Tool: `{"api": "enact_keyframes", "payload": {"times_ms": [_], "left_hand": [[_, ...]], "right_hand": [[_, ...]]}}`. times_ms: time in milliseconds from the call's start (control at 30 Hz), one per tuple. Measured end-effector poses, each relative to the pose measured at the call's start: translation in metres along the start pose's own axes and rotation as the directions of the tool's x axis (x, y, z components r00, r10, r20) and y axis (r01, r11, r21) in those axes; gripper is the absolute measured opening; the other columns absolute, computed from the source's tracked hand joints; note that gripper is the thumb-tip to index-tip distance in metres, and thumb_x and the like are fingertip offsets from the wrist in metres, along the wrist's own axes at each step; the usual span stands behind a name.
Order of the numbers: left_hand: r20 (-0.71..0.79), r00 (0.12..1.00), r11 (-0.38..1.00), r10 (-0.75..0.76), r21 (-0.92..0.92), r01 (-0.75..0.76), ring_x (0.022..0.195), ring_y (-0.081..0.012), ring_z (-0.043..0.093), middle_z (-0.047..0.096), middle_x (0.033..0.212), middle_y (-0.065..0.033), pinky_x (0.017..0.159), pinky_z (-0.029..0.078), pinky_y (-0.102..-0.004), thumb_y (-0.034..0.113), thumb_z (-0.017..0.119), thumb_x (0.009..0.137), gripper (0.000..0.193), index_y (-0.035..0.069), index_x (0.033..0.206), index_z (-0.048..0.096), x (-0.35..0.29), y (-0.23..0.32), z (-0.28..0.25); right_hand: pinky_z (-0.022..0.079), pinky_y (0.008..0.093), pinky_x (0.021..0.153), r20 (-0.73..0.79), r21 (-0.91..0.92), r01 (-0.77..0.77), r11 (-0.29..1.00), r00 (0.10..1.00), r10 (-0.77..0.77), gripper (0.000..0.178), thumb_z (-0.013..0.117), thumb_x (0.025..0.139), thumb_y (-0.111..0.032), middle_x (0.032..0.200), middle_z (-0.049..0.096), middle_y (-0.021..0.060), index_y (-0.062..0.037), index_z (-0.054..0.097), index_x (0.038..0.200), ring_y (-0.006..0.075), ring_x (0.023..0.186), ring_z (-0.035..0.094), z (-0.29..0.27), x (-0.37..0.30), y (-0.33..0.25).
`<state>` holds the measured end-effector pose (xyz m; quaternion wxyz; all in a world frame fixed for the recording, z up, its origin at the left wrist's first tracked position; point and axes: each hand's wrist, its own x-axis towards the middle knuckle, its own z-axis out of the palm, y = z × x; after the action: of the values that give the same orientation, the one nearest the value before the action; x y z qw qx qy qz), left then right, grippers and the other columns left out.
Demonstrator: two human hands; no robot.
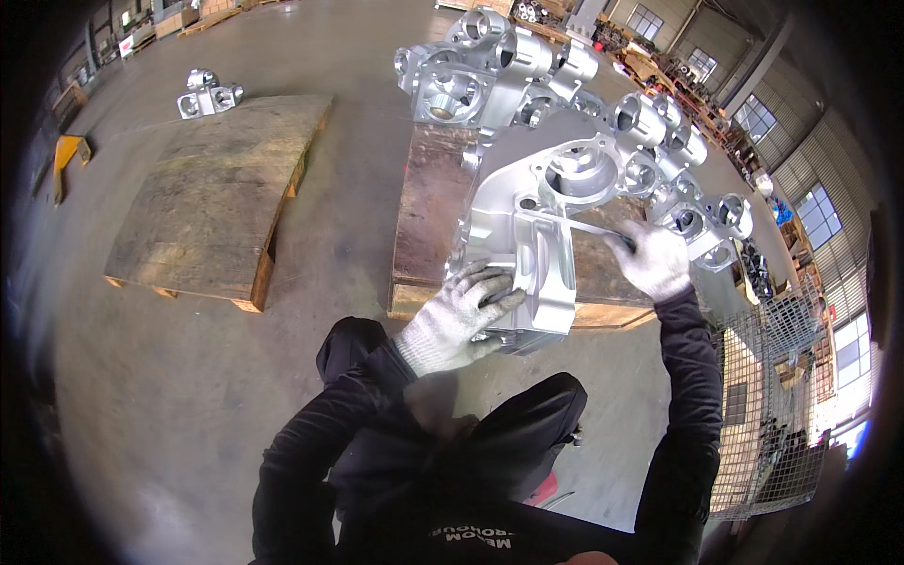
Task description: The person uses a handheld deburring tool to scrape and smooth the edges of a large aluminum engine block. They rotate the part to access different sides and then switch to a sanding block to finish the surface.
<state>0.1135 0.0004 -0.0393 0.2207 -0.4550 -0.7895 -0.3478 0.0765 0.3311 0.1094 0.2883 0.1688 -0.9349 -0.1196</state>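
Note:
A large silver metal casting [551,273] with a round bored opening lies on the near end of a wooden pallet. My left hand [457,315], in a whitish glove with dirty fingertips, is closed over the casting's near left side. In my right hand [656,261], also gloved, a slim flat file [586,225] is gripped by its dark end. The file points left, its far part lying against the casting just below the bored opening. Where exactly its tip touches is hard to make out.
Several similar castings [527,56] crowd the pallet [428,202] beyond and to the right. Left stands a lower wooden pallet [212,198] with one smaller casting [207,94] at its far edge. A wire mesh cage [767,405] stands right, and a yellow metal piece [68,160] far left.

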Motion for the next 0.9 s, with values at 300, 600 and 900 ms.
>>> {"api": "enact_keyframes", "payload": {"times_ms": [300,600,900], "left_hand": [[-0.117,0.877,0.88,-0.467,0.04,0.474,0.13,-0.0414,0.059,0.054,0.145,-0.0238,0.11,0.05,-0.0512,0.042,0.086,0.087,0.09,0.009,0.159,0.045,0.049,-0.033,-0.022],[-0.246,0.925,0.902,-0.289,0.254,0.349,0.154,-0.0459,0.032,0.034,0.164,-0.0264,0.13,0.022,-0.0565,0.052,0.097,0.067,0.137,0.01,0.17,0.017,0.14,-0.078,0.013],[-0.213,0.949,0.915,-0.233,0.282,0.288,0.146,-0.0473,0.045,0.044,0.157,-0.0302,0.121,0.039,-0.0551,0.037,0.096,0.073,0.126,0.007,0.169,0.02,0.14,-0.091,0.016]], "right_hand": [[0.058,0.0429,0.06,0.005,0.197,-0.433,0.88,0.898,0.441,0.028,0.074,0.102,-0.036,0.079,0.075,0.018,-0.0089,0.077,0.106,0.0364,0.069,0.075,-0.003,-0.166,0.012],[0.046,0.0308,0.048,0.345,0.423,-0.892,0.16,0.322,0.881,0.04,0.068,0.107,-0.038,0.063,0.061,0.0024,0.0011,0.073,0.104,0.0105,0.051,0.056,0.064,-0.393,-0.043],[0.044,0.0335,0.04,0.726,0.368,-0.699,-0.613,-0.195,0.659,0.051,0.066,0.105,-0.047,0.061,0.057,0.0042,0.004,0.069,0.11,0.0148,0.042,0.052,0.124,-0.535,-0.138]]}}
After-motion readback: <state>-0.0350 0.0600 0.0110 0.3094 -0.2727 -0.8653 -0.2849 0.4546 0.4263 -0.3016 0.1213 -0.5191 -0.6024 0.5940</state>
